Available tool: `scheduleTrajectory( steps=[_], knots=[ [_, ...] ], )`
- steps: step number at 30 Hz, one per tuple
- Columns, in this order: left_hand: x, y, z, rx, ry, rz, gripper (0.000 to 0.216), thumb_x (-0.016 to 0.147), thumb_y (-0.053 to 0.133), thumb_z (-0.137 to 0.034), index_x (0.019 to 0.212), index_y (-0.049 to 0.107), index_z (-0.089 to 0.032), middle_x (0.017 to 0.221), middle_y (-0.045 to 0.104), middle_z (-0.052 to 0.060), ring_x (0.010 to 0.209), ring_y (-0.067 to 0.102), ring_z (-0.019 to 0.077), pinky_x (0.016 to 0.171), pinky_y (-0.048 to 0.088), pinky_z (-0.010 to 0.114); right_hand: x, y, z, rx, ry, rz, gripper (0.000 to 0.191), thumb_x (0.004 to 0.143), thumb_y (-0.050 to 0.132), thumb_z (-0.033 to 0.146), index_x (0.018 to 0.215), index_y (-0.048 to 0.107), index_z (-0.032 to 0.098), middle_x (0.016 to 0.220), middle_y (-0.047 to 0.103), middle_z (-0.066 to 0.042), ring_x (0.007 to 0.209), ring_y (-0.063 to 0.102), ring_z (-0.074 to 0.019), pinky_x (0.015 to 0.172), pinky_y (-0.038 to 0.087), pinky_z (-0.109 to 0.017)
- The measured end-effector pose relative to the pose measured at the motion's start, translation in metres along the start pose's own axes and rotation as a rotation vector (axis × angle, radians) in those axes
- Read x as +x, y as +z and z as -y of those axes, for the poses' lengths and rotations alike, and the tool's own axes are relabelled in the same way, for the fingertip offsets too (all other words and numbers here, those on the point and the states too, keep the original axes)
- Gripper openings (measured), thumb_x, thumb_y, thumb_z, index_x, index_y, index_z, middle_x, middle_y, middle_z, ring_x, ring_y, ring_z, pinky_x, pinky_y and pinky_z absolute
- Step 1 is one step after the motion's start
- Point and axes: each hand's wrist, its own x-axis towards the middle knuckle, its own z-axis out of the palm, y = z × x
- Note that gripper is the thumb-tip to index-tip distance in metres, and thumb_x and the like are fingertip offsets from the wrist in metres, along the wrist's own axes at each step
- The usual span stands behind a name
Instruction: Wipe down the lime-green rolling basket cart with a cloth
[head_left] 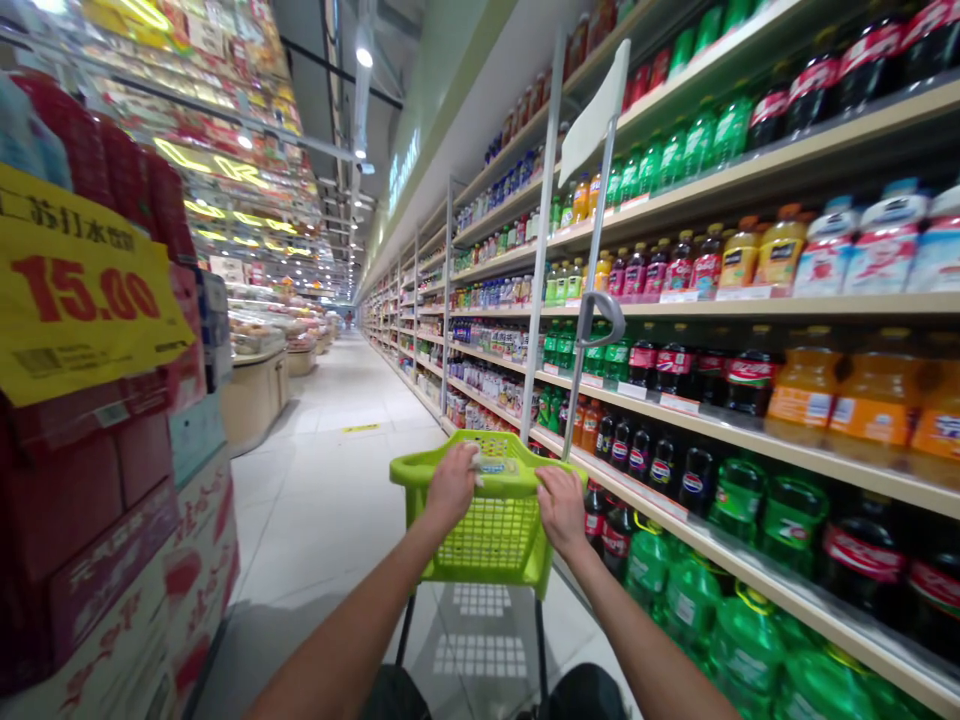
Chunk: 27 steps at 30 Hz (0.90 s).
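Both hands have the green shopping cart (409, 470) by its near rim: the left hand (448, 485) closes over it with curled fingers, while the right hand (562, 505) bends around the corner, seemingly looser. The hold looks complete, with the cart directly under and ahead of the grip; whether it is rolling, I cannot tell. A small pale thing (478, 456) shows at the left hand's fingertips, pinched or merely behind them. Just beyond the right hand rises a gray pole (581, 380). Right of the grip, shelves (750, 415) carry rows of drinks, and neither hand is on any bottle. Well left of the grip, a yellow price sign (82, 290) stands above stacked boxes (150, 610). Ahead of the grip, a long stretch of aisle floor (330, 480) remains beyond the cart
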Motion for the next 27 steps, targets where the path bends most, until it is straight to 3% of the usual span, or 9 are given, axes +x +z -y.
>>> scheduleTrajectory(
  steps=[3,5,10,14,16,19,21,23,27],
  knots=[
    [-0.003,0.021,-0.036,-0.122,0.272,0.112,0.041,0.073,0.037,-0.007,0.108,0.052,-0.02,0.121,0.05,0.006,0.112,0.044,0.0162,0.098,0.034,0.035,0.0,0.0,-0.001,-0.007,-0.013,-0.003,0.03,0.082,0.036,0.027,0.1,0.059,0.02,0.101,0.063,-0.006,0.1,0.052,-0.0213,0.096,0.025,-0.045],
    [0.0,0.026,-0.047,-0.177,0.309,0.124,0.042,0.072,0.037,-0.006,0.108,0.052,-0.02,0.121,0.05,0.005,0.112,0.044,0.0153,0.098,0.035,0.034,0.0,-0.001,-0.002,-0.015,-0.03,0.003,0.03,0.082,0.036,0.027,0.1,0.059,0.02,0.101,0.063,-0.006,0.1,0.052,-0.0212,0.096,0.026,-0.045],
    [0.015,0.0,-0.013,-0.097,-0.059,-0.029,0.041,0.068,0.038,-0.003,0.102,0.055,-0.017,0.116,0.052,0.007,0.108,0.047,0.0177,0.098,0.035,0.036,-0.001,-0.003,-0.002,-0.015,-0.031,0.008,0.029,0.082,0.037,0.027,0.099,0.059,0.019,0.101,0.063,-0.006,0.101,0.052,-0.0215,0.097,0.025,-0.045],
    [0.015,-0.008,0.001,-0.05,-0.101,0.034,0.04,0.069,0.039,-0.006,0.104,0.055,-0.016,0.121,0.049,0.009,0.111,0.046,0.0197,0.098,0.035,0.036,0.0,-0.003,0.003,-0.005,-0.013,0.0,0.028,0.082,0.037,0.027,0.097,0.058,0.018,0.1,0.063,-0.007,0.099,0.052,-0.0217,0.097,0.024,-0.045],
    [0.01,0.005,-0.017,-0.108,-0.007,0.068,0.041,0.069,0.038,-0.006,0.106,0.054,-0.016,0.123,0.048,0.008,0.114,0.044,0.018,0.099,0.034,0.034,0.0,-0.002,0.004,-0.01,-0.008,-0.005,0.028,0.081,0.036,0.026,0.097,0.058,0.019,0.099,0.062,-0.007,0.099,0.052,-0.0216,0.096,0.025,-0.045],
    [0.003,0.03,-0.055,-0.19,0.275,0.165,0.041,0.071,0.04,-0.008,0.108,0.052,-0.02,0.122,0.048,0.005,0.111,0.045,0.016,0.096,0.036,0.032,0.001,-0.003,0.002,-0.02,-0.005,-0.009,0.03,0.08,0.035,0.025,0.097,0.058,0.017,0.099,0.062,-0.008,0.098,0.051,-0.0221,0.094,0.027,-0.046],
    [0.002,0.037,-0.067,-0.186,0.35,0.183,0.036,0.074,0.041,-0.012,0.107,0.052,-0.021,0.12,0.05,0.006,0.107,0.048,0.0167,0.094,0.038,0.034,0.0,-0.003,-0.001,-0.017,-0.019,0.011,0.031,0.079,0.034,0.024,0.099,0.057,0.017,0.1,0.061,-0.008,0.098,0.051,-0.0221,0.094,0.028,-0.046],
    [0.004,0.031,-0.058,-0.13,0.278,0.157,0.033,0.075,0.042,-0.014,0.107,0.053,-0.021,0.116,0.053,0.007,0.105,0.049,0.0188,0.093,0.037,0.038,-0.001,-0.004,-0.005,-0.006,-0.039,0.04,0.032,0.079,0.033,0.023,0.101,0.057,0.018,0.103,0.061,-0.007,0.101,0.051,-0.0219,0.095,0.027,-0.046],
    [0.009,0.001,-0.009,-0.036,-0.014,0.063,0.036,0.075,0.038,-0.012,0.106,0.054,-0.017,0.111,0.057,0.009,0.104,0.05,0.0205,0.094,0.035,0.04,-0.003,-0.005,-0.006,0.05,-0.031,0.021,0.036,0.079,0.034,0.024,0.11,0.052,0.018,0.106,0.06,-0.009,0.103,0.051,-0.0228,0.097,0.027,-0.047]
  ],
)
